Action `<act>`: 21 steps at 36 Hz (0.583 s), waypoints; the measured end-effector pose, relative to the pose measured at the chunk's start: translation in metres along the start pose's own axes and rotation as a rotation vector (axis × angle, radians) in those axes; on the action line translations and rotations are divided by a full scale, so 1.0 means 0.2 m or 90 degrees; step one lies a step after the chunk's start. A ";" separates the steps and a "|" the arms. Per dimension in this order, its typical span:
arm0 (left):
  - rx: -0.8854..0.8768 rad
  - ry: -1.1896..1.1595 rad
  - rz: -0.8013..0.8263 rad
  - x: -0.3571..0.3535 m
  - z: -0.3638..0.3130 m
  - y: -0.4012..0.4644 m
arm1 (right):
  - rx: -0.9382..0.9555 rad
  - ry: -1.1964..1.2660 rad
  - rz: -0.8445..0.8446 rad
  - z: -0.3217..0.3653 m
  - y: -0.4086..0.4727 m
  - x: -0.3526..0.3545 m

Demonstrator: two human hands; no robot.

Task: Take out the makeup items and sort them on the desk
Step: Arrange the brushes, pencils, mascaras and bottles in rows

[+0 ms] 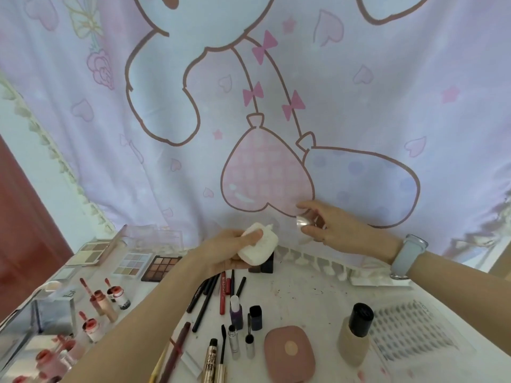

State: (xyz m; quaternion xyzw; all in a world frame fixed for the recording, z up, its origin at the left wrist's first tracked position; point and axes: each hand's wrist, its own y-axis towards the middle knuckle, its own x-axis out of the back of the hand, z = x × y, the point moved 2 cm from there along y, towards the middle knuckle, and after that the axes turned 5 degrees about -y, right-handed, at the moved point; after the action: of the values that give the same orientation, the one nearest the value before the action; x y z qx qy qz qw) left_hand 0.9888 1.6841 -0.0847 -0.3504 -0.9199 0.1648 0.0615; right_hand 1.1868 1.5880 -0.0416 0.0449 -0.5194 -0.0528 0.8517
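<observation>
In the head view, a white bottle (258, 243) is held above the far edge of the desk (309, 288), near the centre of the frame, by the left hand (235, 244); its fingers are wrapped round the body and the thumb is pressed on the front. At about three o'clock from the bottle, a clear cap (305, 223) is pinched in the curled fingertips of the right hand (329, 225), apart from the bottle's neck. A pale blue watch (406, 257) is worn on the right wrist.

Below, at six o'clock, pencils (210, 297) are laid in a fan, with mascara tubes (213, 360) nearer the viewer. A pink compact (289, 352) and a foundation bottle (355, 333) lie towards five o'clock, a lash tray (409, 335) beyond them. Eyeshadow palettes (161, 268) are ranged at nine o'clock, lip glosses (110, 297) at eight.

The white bottle is judged light and rigid plastic, probably smooth; it is best gripped round the waist, upright while uncapped. The cap looks small and slippery, and is likely best held by its rim.
</observation>
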 end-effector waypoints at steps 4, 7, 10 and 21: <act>0.045 0.025 0.052 -0.03 0.04 0.03 | -0.089 -0.031 0.182 -0.10 -0.01 -0.11; 0.050 0.120 0.049 -0.08 0.06 0.07 | -0.150 0.027 0.284 -0.16 -0.02 -0.19; 0.041 0.268 0.023 -0.13 0.08 0.13 | -0.182 0.019 0.281 -0.19 -0.02 -0.24; 0.071 0.389 0.018 -0.24 0.18 0.29 | -0.277 0.072 0.276 -0.29 -0.01 -0.37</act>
State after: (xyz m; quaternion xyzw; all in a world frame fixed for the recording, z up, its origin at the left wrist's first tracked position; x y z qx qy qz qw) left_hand 1.0525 1.6839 -0.1382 -0.3927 -0.8435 0.1027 0.3519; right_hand 1.2037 1.5981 -0.1340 -0.2471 -0.4455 0.0230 0.8602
